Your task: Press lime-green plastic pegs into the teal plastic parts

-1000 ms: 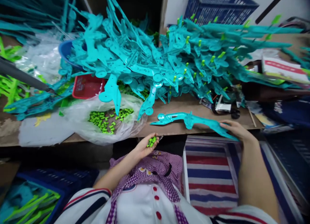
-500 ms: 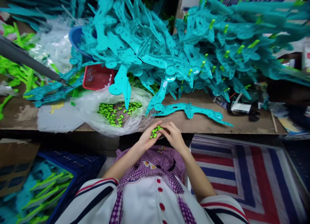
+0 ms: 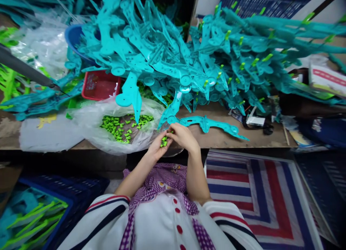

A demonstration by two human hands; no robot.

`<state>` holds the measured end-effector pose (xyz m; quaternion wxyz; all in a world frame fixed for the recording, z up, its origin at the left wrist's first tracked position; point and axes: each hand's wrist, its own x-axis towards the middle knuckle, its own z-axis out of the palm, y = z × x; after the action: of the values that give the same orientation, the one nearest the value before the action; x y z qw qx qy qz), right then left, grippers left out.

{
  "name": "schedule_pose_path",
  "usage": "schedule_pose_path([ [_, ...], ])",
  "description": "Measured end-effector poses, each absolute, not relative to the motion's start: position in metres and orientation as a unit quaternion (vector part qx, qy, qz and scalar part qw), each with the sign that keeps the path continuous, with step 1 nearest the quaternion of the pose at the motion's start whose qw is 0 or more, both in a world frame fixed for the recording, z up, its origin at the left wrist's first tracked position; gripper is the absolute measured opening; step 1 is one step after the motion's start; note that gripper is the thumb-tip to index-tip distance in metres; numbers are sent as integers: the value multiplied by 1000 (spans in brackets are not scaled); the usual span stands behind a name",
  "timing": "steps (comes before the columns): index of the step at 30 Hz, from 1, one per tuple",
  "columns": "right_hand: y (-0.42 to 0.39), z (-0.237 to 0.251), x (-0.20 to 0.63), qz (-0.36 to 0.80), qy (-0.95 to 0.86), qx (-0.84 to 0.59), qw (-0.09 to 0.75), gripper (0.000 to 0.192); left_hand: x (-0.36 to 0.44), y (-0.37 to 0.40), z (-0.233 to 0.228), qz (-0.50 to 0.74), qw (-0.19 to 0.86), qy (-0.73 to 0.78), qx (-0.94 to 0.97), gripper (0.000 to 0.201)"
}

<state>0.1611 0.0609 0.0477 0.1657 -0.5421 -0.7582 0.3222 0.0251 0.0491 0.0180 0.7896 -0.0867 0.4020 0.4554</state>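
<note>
My left hand is cupped around several small bright green plastic pieces at the table's front edge. Over it bends my right hand, its fingertips pressed together above the left fingers; whatever they pinch is hidden. More green pieces lie in an opened clear plastic bag left of my hands. Just beyond my right hand, a long turquoise plastic part rests on the table, close to the fingers.
A large heap of turquoise parts fills the back of the table. A red basket and a blue basin stand at left. Blue crates sit below left. A grey tool reaches in from the left.
My right hand has moved over my left, and its fingers now cover part of the green pieces. The whole view has shifted slightly, so the table things appear further left.
</note>
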Motion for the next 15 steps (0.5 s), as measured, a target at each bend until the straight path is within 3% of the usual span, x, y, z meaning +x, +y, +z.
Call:
schedule_pose_path([
  [7,44,33,194,413,-593,-556,411,32,13,44,6,364,822,437,35,8],
  [11,64,9,195,428,-475,-579,506,41,10,39,-10,376,768,480,197,36],
  [13,81,-7,193,441,-455,-580,512,46,8,39,-17,379,745,489,250,49],
  [15,90,-22,195,456,-448,-587,496,50,3,38,-21,363,727,502,295,51],
])
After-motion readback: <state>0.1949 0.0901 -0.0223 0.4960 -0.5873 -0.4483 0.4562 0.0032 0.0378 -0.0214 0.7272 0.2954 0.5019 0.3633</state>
